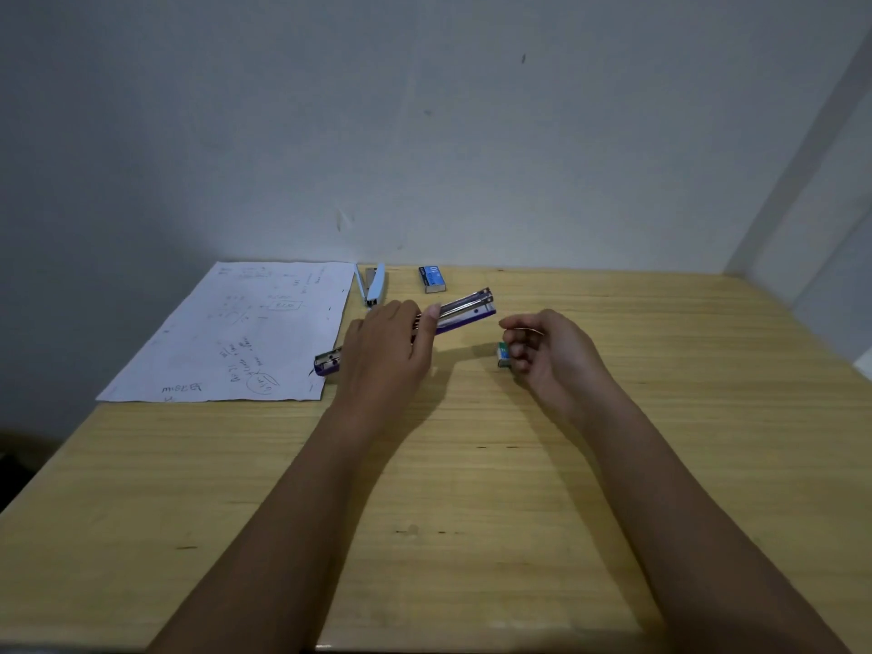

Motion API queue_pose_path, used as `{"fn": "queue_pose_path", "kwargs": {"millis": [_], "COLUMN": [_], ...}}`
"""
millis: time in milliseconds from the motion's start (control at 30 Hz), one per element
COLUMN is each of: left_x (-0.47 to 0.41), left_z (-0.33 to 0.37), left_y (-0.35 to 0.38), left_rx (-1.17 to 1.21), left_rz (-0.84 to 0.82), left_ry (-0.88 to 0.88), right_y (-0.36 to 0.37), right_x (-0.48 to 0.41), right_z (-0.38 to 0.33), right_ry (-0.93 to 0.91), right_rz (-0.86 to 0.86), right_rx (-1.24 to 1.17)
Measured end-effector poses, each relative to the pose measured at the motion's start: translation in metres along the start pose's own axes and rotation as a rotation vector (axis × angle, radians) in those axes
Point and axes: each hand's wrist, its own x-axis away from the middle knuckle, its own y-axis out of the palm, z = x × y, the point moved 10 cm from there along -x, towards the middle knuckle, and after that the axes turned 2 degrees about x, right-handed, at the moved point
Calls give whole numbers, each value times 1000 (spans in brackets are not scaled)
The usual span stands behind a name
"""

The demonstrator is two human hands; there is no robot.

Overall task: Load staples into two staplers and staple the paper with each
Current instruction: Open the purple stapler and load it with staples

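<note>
A purple stapler (465,310) lies swung wide open on the wooden table (472,488), its metal staple channel facing up. My left hand (389,344) covers its middle and grips it, thumb on the channel. My right hand (547,354) hovers just right of it, fingers pinched on a thin strip of staples (524,329). Partly hidden under that hand sits a small green staple box (503,355). At the paper's top right corner lies a light blue stapler (373,284), partly open. A sheet of paper (245,332) with handwriting rests at the left.
A blue staple box (432,278) lies near the wall behind the purple stapler. The table meets a grey wall at the back. A white panel (821,219) rises at the right. Bare wood stretches toward me between my forearms.
</note>
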Motion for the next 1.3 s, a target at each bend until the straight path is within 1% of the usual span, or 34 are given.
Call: {"fn": "queue_pose_path", "kwargs": {"millis": [100, 167, 367, 567, 700, 767, 900, 1133, 1300], "left_x": [1, 0, 0, -1, -1, -1, 0, 0, 1], "left_z": [-9, -10, -13, -18, -17, -15, -12, -15, -14], "left_y": [2, 3, 5, 6, 6, 7, 7, 11, 11], "left_rx": [-3, -16, -35, -47, -52, -63, -76, -66, -70], "left_rz": [-13, -13, -39, -36, -42, -56, -63, -92, -97], "left_ry": [-36, -37, -45, -52, -23, -15, -5, -27, -14], "right_y": [-4, -4, 2, 2, -3, -5, -7, -1, -9], "right_x": [0, 0, 4, 5, 5, 6, 8, 7, 8], "right_z": [-1, -2, -3, -4, -2, -6, -17, -21, -27], "right_ry": [32, 30, 20, -3, 0, -46, -196, -241, -293], "right_rz": [-11, -32, -128, -125, -93, -79, -45, -90, -21], "right_rx": [-136, -176, -130, -99, -25, 42, 188, 207, 157]}}
